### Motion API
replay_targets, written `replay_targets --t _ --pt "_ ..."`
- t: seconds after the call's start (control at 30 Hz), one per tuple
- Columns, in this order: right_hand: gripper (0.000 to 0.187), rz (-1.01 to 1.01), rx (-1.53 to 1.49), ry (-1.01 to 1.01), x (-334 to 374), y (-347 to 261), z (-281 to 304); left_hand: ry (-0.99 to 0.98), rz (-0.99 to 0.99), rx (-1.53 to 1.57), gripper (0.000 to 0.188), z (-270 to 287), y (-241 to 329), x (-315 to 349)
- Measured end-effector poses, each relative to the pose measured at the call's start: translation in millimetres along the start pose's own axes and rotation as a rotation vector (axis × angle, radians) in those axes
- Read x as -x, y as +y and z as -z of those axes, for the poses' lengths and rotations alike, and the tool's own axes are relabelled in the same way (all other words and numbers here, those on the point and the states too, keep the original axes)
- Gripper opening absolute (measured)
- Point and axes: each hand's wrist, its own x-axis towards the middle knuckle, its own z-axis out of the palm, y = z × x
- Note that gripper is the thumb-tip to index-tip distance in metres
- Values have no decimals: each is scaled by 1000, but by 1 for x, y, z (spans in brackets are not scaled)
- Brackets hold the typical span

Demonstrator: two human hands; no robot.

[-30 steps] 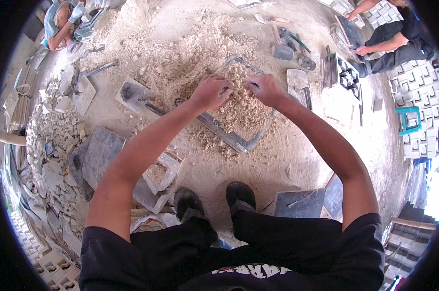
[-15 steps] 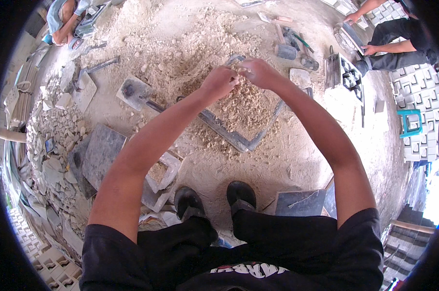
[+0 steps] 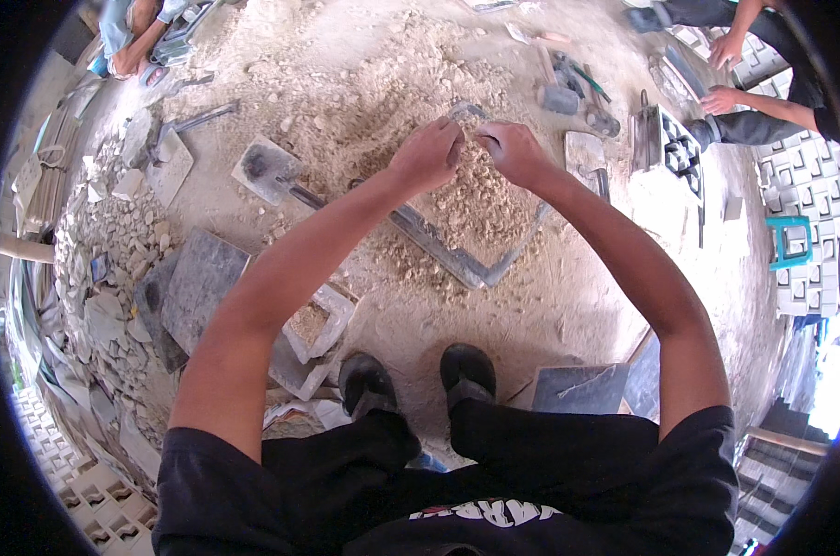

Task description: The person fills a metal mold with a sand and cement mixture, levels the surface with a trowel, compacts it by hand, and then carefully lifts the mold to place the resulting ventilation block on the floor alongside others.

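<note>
A grey metal mould frame (image 3: 439,252) lies on the ground in front of me, heaped with a crumbly tan sand-like mix (image 3: 490,199). Above the far part of this heap hangs my left hand (image 3: 427,156), its fingers curled closed. My right hand (image 3: 513,153) is a short gap to its right, also closed, with thumb and fingers drawn together. What either hand holds, if anything, is hidden by the fingers. To the left of the frame rests a flat shovel-like tool (image 3: 270,171), its handle running toward the frame and passing near my left forearm.
Hammers (image 3: 559,98) lie beyond my right hand. A co-worker's hands (image 3: 722,98) are at the far right near a metal mould (image 3: 680,153); another person crouches far left. Rubble (image 3: 114,259) and dark slabs (image 3: 202,287) lie left, another slab (image 3: 579,389) near my feet.
My hands were together over the heap and have now drawn apart sideways. The co-worker at the far right has shifted, with one hand lifted off the long piece there.
</note>
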Motion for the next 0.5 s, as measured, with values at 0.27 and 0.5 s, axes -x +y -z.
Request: replay_targets --t 0.27,0.5 --pt "22 -316 -191 -50 28 2 29 8 -89 26 16 -6 15 9" --pt "27 -346 -286 -65 45 9 25 -50 -148 -134 19 -11 22 9"
